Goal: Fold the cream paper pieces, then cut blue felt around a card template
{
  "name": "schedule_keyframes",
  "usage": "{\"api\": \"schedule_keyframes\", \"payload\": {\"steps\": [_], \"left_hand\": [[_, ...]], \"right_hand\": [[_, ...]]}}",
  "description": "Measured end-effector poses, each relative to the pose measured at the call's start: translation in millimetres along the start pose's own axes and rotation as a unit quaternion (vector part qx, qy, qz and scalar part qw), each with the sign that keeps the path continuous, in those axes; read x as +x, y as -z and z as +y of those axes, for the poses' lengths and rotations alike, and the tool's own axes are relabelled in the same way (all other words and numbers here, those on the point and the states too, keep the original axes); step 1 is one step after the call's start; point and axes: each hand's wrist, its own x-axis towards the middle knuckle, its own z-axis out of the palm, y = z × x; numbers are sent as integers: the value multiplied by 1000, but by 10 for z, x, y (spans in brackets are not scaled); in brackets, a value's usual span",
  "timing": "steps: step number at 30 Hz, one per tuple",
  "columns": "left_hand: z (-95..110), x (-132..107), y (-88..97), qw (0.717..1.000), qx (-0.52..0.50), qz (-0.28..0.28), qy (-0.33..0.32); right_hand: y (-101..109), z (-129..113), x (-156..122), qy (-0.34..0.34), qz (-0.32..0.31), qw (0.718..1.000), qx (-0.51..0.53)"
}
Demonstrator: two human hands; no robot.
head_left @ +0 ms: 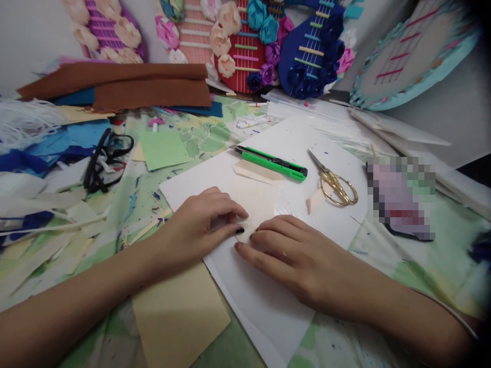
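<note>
A thin cream paper piece (263, 202) lies on a large white sheet (333, 140), between my two hands. My left hand (205, 217) is curled, its thumb and forefinger closed at the paper's near left edge. From the other side, my right hand (287, 248) rests palm down with fingers stretched out, their tips on the paper's lower part. Its exact lower edge is hidden under those fingers. Beyond the hands lie a green utility knife (270, 162), a cut cream strip (257, 174) and gold-handled scissors (337, 186) beside a small peach scrap (318, 198).
Black-framed glasses (103, 158) and paper strips (46, 225) lie on the left. Nearby are a green paper square (164, 150) and a yellow sheet (180, 317). Brown paper (153, 94) sits behind. A blurred phone-like object (401, 199) is right; flower-decorated instrument shapes (310, 51) lean at the back.
</note>
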Motion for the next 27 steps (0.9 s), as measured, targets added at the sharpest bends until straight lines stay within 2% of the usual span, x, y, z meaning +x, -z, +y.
{"api": "schedule_keyframes", "payload": {"steps": [15,21,27], "left_hand": [[49,1,13,1000,15,-6,12],[91,6,37,999,19,-32,11],[74,23,36,999,5,-26,39]], "right_hand": [[-8,-14,1,-29,6,999,45],[-41,-22,-22,-61,12,995,75],[-72,-16,-33,-61,16,996,66]]}}
